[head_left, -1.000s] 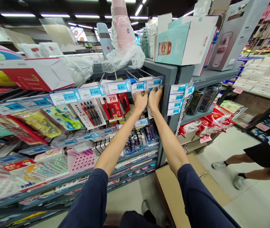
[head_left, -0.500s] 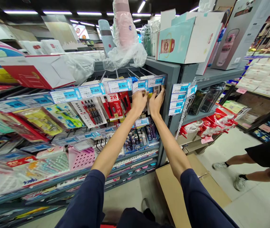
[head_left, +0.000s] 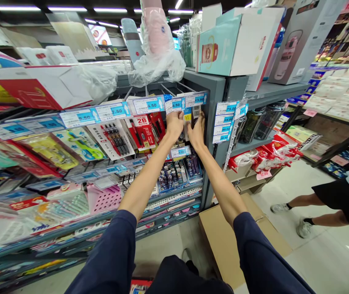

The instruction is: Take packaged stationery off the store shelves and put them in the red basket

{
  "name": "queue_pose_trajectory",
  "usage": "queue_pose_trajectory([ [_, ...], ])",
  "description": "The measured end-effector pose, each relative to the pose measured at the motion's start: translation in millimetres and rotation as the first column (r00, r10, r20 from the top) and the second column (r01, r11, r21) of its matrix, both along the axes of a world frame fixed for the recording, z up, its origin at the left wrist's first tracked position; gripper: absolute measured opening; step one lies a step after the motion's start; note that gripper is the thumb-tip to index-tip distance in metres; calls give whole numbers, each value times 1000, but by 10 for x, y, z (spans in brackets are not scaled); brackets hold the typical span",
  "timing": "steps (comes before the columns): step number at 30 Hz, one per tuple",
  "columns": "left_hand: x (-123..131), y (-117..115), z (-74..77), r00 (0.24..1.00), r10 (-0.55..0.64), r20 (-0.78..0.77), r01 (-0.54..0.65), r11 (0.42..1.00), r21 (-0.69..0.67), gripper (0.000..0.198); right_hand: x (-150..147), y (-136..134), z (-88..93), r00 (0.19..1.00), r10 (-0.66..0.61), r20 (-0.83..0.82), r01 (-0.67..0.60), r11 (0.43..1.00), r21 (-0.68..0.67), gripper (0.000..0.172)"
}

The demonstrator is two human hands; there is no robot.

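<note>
Both my hands reach forward to the hanging hooks at the right end of the shelf. My left hand [head_left: 173, 125] is curled just under a price label [head_left: 174, 105], its fingertips at the left side of a narrow blue-and-yellow pack [head_left: 187, 116]. What it holds, if anything, is hidden. My right hand [head_left: 196, 132] is closed around hanging packs from the right, thumb by the yellow part and fingers along the far side. A small grey-and-white pack [head_left: 196, 111] shows between its thumb and fingers, below another price label [head_left: 195, 99].
Red pen packs [head_left: 142, 131] hang to the left. Above stand a plastic-wrapped pink bottle [head_left: 156, 32] and a turquoise box [head_left: 219, 45]. A grey shelf upright [head_left: 213, 122] borders my right hand. A cardboard box [head_left: 220, 241] lies on the floor; a person [head_left: 330, 204] stands at right.
The view has shifted slightly, so the shelf sits a little further left. More of the blue-and-yellow pack shows between my hands, which have moved slightly apart and down from the labels.
</note>
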State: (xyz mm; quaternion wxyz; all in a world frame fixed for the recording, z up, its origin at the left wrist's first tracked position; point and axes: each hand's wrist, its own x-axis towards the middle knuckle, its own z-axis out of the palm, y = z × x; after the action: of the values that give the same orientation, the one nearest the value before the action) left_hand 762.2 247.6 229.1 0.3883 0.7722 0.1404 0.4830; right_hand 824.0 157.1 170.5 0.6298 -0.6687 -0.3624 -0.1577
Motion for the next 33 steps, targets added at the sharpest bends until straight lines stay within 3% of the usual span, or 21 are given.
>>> queue_pose_trajectory([
  [3, -248, -222, 26, 994, 106, -17, -105, 993, 61, 19, -198, -178, -3, 1000, 6, -28, -4, 999, 43, 61],
  [6, -774, -698, -212, 994, 112, -12, -110, 991, 80, 27, -432, -325, 59, 979, 174, -107, -144, 959, 246, 53],
  [8, -1220, -1082, -592, 998, 49, -47, -50, 999, -17, 34, -500, -329, 178, 894, 391, -221, -269, 861, 432, 49],
  [10, -1659, -1415, -1081, 988, -25, -154, -5, 982, -190, 40, -479, -259, 344, 764, 565, -311, -307, 743, 595, 44],
  [12, -2007, -1630, -1522, 957, -99, -272, -16, 921, -389, 44, -408, -161, 512, 676, 650, -346, -292, 668, 685, 37],
  [14, -2188, -1710, -1743, 942, -128, -311, -47, 866, -498, 45, -336, -87, 636, 639, 682, -355, -282, 637, 717, 33],
  [15, -2199, -1706, -1734, 946, -129, -297, -46, 854, -518, 45, -310, -68, 675, 632, 685, -362, -273, 634, 723, 32],
  [17, -2057, -1635, -1477, 972, -122, -201, 2, 860, -510, 42, -280, -67, 714, 623, 685, -378, -257, 636, 728, 32],
  [22, -1052, -1325, -244, 973, -95, 209, 192, 833, -519, 25, -255, -151, 719, 598, 689, -409, -235, 639, 733, 39],
  [24, -643, -1240, 77, 946, -84, 313, 260, 773, -579, 21, -248, -158, 733, 589, 684, -431, -225, 651, 725, 40],
  [26, -359, -1196, 215, 928, -8, 373, 271, 701, -660, 18, -241, -144, 760, 580, 669, -464, -213, 675, 707, 42],
  [28, -218, -1176, 227, 915, 67, 397, 267, 638, -723, 15, -234, -128, 803, 571, 640, -514, -184, 710, 680, 43],
  [31, -241, -1198, 170, 913, 85, 399, 273, 599, -753, 15, -244, -161, 882, 580, 595, -556, -145, 747, 649, 42],
  [33, -396, -1280, 78, 913, 81, 400, 271, 612, -743, 20, -321, -253, 882, 591, 601, -538, -154, 739, 656, 42],
])
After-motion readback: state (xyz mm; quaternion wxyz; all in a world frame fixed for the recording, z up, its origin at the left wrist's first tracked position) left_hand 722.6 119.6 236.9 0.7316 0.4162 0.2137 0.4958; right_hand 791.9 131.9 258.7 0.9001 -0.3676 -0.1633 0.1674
